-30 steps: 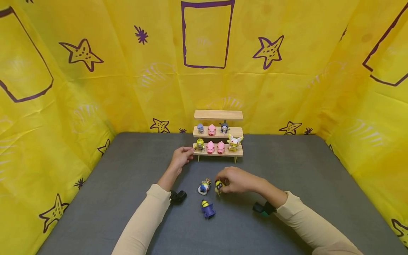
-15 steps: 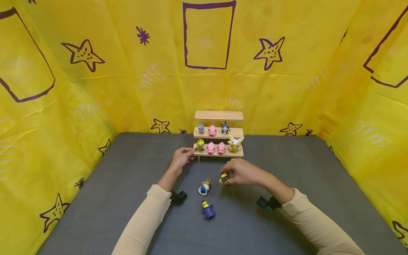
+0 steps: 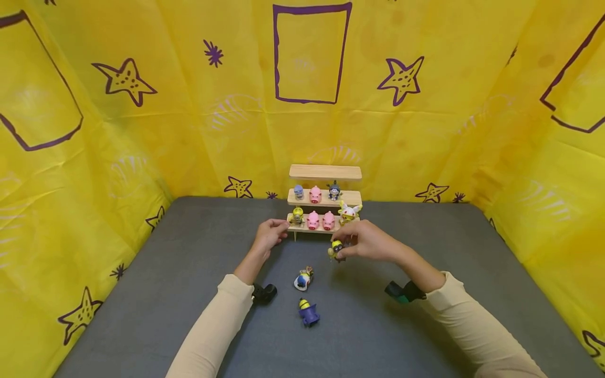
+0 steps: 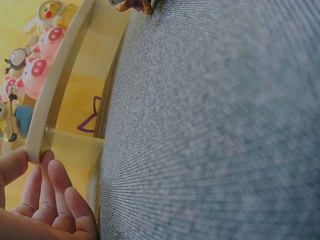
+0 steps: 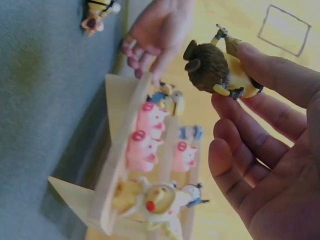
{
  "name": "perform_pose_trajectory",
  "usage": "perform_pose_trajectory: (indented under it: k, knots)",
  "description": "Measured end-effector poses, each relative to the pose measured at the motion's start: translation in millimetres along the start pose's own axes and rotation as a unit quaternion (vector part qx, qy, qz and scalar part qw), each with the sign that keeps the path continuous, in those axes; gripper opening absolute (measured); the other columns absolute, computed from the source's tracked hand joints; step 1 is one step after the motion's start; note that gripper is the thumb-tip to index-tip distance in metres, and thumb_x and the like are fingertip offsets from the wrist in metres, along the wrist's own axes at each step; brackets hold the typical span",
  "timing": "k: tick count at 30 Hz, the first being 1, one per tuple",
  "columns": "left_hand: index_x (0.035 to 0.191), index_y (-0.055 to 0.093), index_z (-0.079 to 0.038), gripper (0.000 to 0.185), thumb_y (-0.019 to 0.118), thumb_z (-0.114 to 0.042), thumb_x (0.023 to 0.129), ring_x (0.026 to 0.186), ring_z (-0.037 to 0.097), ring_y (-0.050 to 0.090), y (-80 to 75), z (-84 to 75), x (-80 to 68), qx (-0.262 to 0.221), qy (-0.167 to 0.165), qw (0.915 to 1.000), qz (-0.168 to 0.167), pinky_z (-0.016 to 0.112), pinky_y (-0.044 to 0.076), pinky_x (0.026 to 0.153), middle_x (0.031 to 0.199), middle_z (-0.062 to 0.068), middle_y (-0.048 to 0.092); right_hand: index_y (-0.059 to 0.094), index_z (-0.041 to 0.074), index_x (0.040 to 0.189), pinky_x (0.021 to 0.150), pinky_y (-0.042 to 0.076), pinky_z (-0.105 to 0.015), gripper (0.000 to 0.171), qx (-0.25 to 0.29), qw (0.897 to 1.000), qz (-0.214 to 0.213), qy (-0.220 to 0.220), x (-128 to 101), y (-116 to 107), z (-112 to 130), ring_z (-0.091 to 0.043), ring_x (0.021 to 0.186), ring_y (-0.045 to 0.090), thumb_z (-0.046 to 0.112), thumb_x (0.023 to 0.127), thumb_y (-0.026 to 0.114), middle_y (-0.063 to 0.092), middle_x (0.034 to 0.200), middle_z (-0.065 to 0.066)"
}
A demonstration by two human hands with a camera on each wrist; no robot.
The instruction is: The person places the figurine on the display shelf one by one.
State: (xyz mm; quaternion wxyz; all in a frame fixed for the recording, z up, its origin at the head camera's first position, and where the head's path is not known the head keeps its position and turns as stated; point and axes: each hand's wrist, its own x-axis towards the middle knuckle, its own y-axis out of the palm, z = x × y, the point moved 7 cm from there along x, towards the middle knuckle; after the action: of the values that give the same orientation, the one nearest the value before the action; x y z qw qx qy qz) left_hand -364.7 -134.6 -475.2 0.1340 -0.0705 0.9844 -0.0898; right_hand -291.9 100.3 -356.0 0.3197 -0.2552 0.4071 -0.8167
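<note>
Right hand (image 3: 371,242) pinches a small figurine (image 5: 216,70) at its rigid body; probably light, hard plastic. Left hand (image 3: 269,233) grips the wooden shelf (image 3: 325,172), 12 o'clock.

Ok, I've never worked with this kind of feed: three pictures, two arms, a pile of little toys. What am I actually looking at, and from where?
There is no machine here: these are a person's two bare hands. The wide picture comes from a camera on the person's head, looking down at a grey table inside yellow cloth walls. The other two come from cameras strapped to each wrist.

At the back stands a wooden stepped shelf with small figures on its lower two steps, pink pigs among them. The left hand grips the end of the lowest step. The right hand pinches a small yellow figure in the air just in front of the shelf. Two more figures lie on the table: a blue and white one and a purple one.
</note>
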Motion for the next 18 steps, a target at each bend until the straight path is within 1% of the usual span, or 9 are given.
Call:
perform_pose_trajectory:
  k: [2, 4, 9, 12, 15, 18]
  knots:
    - [0.118, 0.064, -0.004, 0.027, 0.063, -0.02, 0.096, 0.08, 0.013, 0.063, 0.1, -0.9, -0.7, -0.001, 0.002, 1.0, 0.001, 0.026, 0.048, 0.072, 0.106, 0.009, 0.067, 0.072, 0.007, 0.108, 0.071, 0.051, -0.025, 0.03, 0.006, 1.0, -0.008, 0.001, 0, -6, 1, -0.011, 0.081, 0.06, 0.018, 0.081, 0.079, 0.07, 0.096, -0.001]
    - [0.118, 0.064, -0.004, 0.028, 0.063, -0.02, 0.096, 0.08, 0.013, 0.064, -0.1, -0.5, -1.3, -0.002, 0.005, 1.0, 0.001, 0.026, 0.048, 0.072, 0.106, 0.01, 0.067, 0.072, 0.009, 0.107, 0.072, 0.052, -0.025, 0.028, 0.006, 1.0, -0.015, 0.002, 0, -10, 2, -0.012, 0.082, 0.06, 0.016, 0.081, 0.079, 0.07, 0.096, -0.001]
    - [0.115, 0.065, -0.004, 0.026, 0.064, -0.02, 0.095, 0.076, 0.011, 0.062, -1.1, 5.8, -2.7, -0.004, 0.003, 1.0, -0.003, 0.025, 0.048, 0.07, 0.102, 0.008, 0.068, 0.072, 0.012, 0.105, 0.069, 0.05, -0.026, 0.025, 0.002, 1.0, -0.022, 0.007, 2, -17, 2, -0.015, 0.081, 0.056, 0.015, 0.081, 0.078, 0.068, 0.093, 0.001]
    - [0.114, 0.065, -0.004, 0.026, 0.064, -0.02, 0.094, 0.073, 0.009, 0.062, -0.2, 8.2, -3.5, -0.003, -0.001, 1.0, -0.002, 0.025, 0.048, 0.069, 0.1, 0.007, 0.068, 0.071, 0.01, 0.107, 0.068, 0.049, -0.026, 0.025, 0.001, 0.999, -0.027, 0.017, 2, -21, 0, -0.02, 0.082, 0.058, 0.014, 0.082, 0.077, 0.069, 0.095, 0.0]
    - [0.114, 0.066, -0.004, 0.026, 0.065, -0.021, 0.094, 0.073, 0.009, 0.062, 0.3, 6.6, -3.7, -0.005, 0.0, 1.0, -0.004, 0.025, 0.048, 0.069, 0.099, 0.007, 0.068, 0.071, 0.006, 0.107, 0.067, 0.047, -0.026, 0.028, 0.0, 0.999, -0.041, 0.023, 5, -27, -2, -0.025, 0.083, 0.06, 0.014, 0.081, 0.078, 0.07, 0.094, -0.002]
    - [0.114, 0.066, -0.005, 0.026, 0.065, -0.021, 0.094, 0.073, 0.009, 0.062, -0.4, 2.6, -2.3, -0.004, 0.005, 1.0, -0.007, 0.025, 0.048, 0.07, 0.1, 0.007, 0.068, 0.071, 0.004, 0.107, 0.066, 0.047, -0.025, 0.029, -0.009, 0.998, -0.055, 0.018, 9, -37, -3, -0.024, 0.082, 0.06, 0.014, 0.081, 0.079, 0.07, 0.093, -0.003]
